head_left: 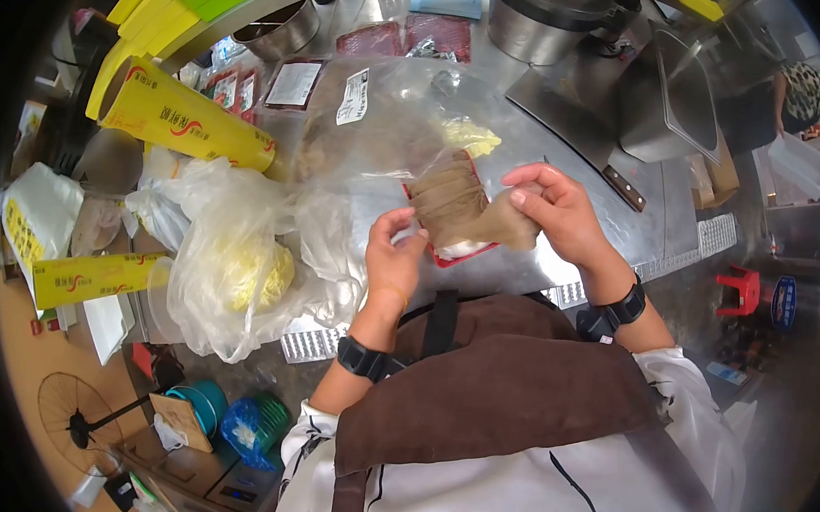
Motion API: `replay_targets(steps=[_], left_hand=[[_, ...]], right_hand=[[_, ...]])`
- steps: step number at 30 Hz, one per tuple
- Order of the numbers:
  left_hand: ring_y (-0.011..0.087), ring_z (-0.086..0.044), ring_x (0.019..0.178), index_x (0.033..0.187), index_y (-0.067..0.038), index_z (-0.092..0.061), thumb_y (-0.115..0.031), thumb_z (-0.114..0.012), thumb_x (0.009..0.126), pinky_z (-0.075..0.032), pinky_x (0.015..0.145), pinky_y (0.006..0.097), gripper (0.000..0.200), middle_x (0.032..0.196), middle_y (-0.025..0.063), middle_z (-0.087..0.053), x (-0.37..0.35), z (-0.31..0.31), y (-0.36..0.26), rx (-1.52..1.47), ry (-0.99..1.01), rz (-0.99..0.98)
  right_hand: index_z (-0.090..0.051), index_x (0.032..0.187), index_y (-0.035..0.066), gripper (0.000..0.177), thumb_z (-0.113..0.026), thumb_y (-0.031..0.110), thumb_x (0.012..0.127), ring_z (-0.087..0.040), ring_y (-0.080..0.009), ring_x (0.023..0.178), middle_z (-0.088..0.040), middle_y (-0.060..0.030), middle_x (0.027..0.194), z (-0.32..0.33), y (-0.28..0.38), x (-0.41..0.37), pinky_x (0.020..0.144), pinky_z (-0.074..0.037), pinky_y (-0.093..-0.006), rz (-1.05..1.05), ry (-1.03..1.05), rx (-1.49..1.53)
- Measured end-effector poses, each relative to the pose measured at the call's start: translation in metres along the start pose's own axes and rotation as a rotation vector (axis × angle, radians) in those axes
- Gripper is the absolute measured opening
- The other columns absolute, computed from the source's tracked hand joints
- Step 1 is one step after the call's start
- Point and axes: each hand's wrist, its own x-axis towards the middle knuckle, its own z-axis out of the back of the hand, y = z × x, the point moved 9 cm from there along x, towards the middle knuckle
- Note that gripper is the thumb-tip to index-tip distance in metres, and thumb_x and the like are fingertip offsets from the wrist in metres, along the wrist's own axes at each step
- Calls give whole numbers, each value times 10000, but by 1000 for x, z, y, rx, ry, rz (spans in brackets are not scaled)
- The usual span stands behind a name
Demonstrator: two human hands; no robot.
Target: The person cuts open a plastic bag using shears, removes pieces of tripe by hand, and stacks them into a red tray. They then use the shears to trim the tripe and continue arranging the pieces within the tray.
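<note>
A small red-rimmed tray (448,262) lies on the metal counter before me, bearing folded, thin brown sheets of food (446,202) and something white under their near edge. My left hand (393,254) is at the tray's left side, thumb and forefinger slightly apart, their tips against the stack's edge. Over the tray's right side, my right hand (557,211) pinches a loose brown sheet (505,224), which stretches across to the stack. Clear plastic (389,149) covers a brown mass behind the tray. Beside it sits a yellow clump (471,138).
A cleaver (561,115) and a wooden-handled knife (624,187) lie to the right, near a metal bin (668,99). On the left are a plastic bag (232,257) with yellow contents and yellow film rolls (185,115). A lidded pot (546,22) stands behind. Another person (802,96) is far right.
</note>
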Motion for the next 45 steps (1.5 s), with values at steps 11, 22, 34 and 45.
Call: replay_targets(steps=[11, 22, 34, 45], left_hand=[[176, -623, 1065, 1348, 19, -407, 9, -636, 886, -506, 928, 303, 516, 1163, 106, -618, -37, -79, -23, -254, 586, 210], [173, -435, 1281, 1389, -13, -413, -279, -525, 982, -364, 1049, 327, 499, 1366, 100, -467, -49, -95, -12, -526, 638, 275], [93, -593, 817, 1043, -40, -617, -172, -662, 905, -459, 764, 231, 196, 905, 20, -652, -26, -55, -1, -256, 657, 205], [89, -592, 850, 955, -54, -630, -29, -636, 899, -463, 773, 232, 62, 914, 20, -657, 4, -8, 22, -72, 219, 137]], right_hand=[[-378, 1434, 50, 448, -456, 197, 1018, -575, -150, 1011, -590, -102, 1157, -37, -23, -24, 883, -483, -310, -171, 300, -123], [-495, 1338, 49, 429, -589, 31, 919, -566, -92, 978, -592, -18, 1060, -38, -54, -24, 858, -478, -267, -121, 271, 44], [-607, 1179, 38, 277, -601, 19, 903, -586, -79, 870, -640, -23, 1020, 1, -51, 2, 775, -485, -247, -37, 87, 169], [-655, 1123, 58, 215, -587, 48, 919, -520, -39, 703, -594, 16, 920, 19, -101, 12, 564, -417, -205, 24, -99, -179]])
